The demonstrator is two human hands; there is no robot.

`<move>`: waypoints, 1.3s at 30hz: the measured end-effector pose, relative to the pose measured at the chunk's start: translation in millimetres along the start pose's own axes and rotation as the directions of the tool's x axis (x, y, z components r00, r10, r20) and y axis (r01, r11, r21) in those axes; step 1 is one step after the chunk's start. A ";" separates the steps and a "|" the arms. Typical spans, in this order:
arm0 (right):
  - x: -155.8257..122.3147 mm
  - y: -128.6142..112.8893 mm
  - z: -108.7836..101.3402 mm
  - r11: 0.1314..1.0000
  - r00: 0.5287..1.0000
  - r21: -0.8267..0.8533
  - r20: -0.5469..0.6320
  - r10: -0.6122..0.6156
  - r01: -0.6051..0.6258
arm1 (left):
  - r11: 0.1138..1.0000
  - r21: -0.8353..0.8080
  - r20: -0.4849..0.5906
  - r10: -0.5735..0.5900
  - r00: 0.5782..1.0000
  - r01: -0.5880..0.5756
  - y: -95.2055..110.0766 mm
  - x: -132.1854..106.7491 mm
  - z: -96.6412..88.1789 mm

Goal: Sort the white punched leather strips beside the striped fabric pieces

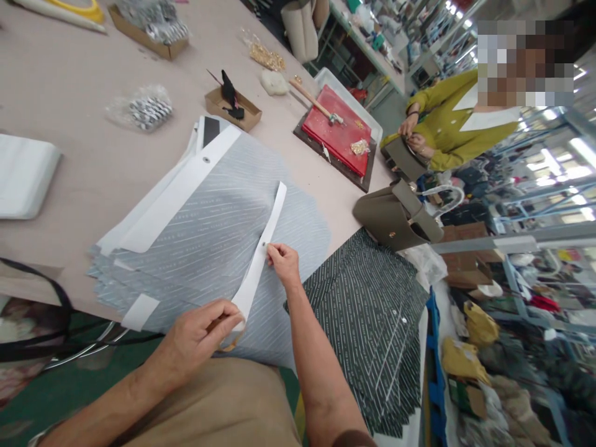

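A white strip [254,277] with a small round metal snap [264,244] at its middle stands along the edge of a grey-blue printed fabric piece [223,211]. My left hand [193,338] is closed in a pinch on the strip's near end, by the table's front edge. With thumb and forefinger, my right hand [285,264] pinches the strip right beside the snap. Under both hands lies a fanned stack of the same grey-blue fabric. Another white band [184,186], also bearing a snap, runs along a piece farther left.
Dark striped fabric pieces [363,329] are stacked at right, below an olive handbag [395,214]. Behind are a red board [338,127] with a hammer [316,102], a small cardboard tray [233,108] and bagged metal parts [148,110]. A co-worker [447,124] holds another bag across the table.
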State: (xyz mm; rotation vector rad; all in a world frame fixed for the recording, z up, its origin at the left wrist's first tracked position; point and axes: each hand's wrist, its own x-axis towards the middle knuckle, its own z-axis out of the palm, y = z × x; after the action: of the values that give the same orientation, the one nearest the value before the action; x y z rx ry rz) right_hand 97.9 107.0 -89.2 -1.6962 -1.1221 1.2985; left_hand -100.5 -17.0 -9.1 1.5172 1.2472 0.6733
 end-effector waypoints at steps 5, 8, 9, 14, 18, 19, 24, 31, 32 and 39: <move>16.6 1.3 8.1 0.974 0.997 -0.216 0.015 -0.071 0.072 | 0.999 -0.018 0.017 -0.049 0.999 0.049 -6.9 0.3 -6.6; 24.1 -1.1 8.7 0.922 0.997 -0.380 0.044 -0.069 0.081 | 0.998 -0.027 0.017 -0.058 0.998 0.058 -9.6 0.8 -8.3; 26.6 -3.0 7.5 0.900 0.997 -0.429 0.059 -0.050 0.070 | 0.998 -0.029 0.016 -0.055 0.998 0.055 -10.4 1.2 -8.8; 34.6 -15.0 -8.4 0.760 0.999 -0.648 0.044 -0.015 0.040 | 0.998 -0.046 -0.007 -0.035 0.999 0.034 -12.8 3.6 -12.9; 31.3 -17.6 -12.9 0.831 0.998 -0.556 -0.053 -0.022 -0.011 | 0.997 -0.067 -0.003 -0.032 0.999 0.031 -12.6 2.9 -15.3; 29.0 -18.1 -9.9 0.852 0.995 -0.523 -0.081 -0.054 0.004 | 0.997 -0.063 0.003 -0.035 0.999 0.035 -12.2 2.3 -15.3; 16.8 -26.1 16.0 0.782 0.986 -0.611 -0.017 -0.164 0.119 | 0.998 -0.052 0.044 -0.030 0.999 0.032 -7.7 -1.2 -13.5; 20.4 -22.5 15.5 0.819 0.998 -0.573 -0.024 -0.054 0.031 | 0.999 -0.045 0.032 -0.004 0.999 0.005 -7.5 -8.2 -9.6; 20.8 -20.4 11.7 0.848 0.999 -0.529 -0.032 -0.033 0.011 | 0.999 -0.038 0.033 -0.004 0.999 0.005 -7.9 -9.3 -8.9; -8.4 -20.9 -55.2 0.944 0.983 -0.328 -0.157 -0.094 0.037 | 0.999 -0.008 0.000 0.042 0.999 -0.042 -2.4 -9.4 -4.3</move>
State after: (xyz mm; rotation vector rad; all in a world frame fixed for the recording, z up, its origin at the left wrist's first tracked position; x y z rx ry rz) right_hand 146.0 105.2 -54.0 -1.9471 -1.3317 0.9427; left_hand -108.1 -24.5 -8.2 1.5403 1.2145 0.7047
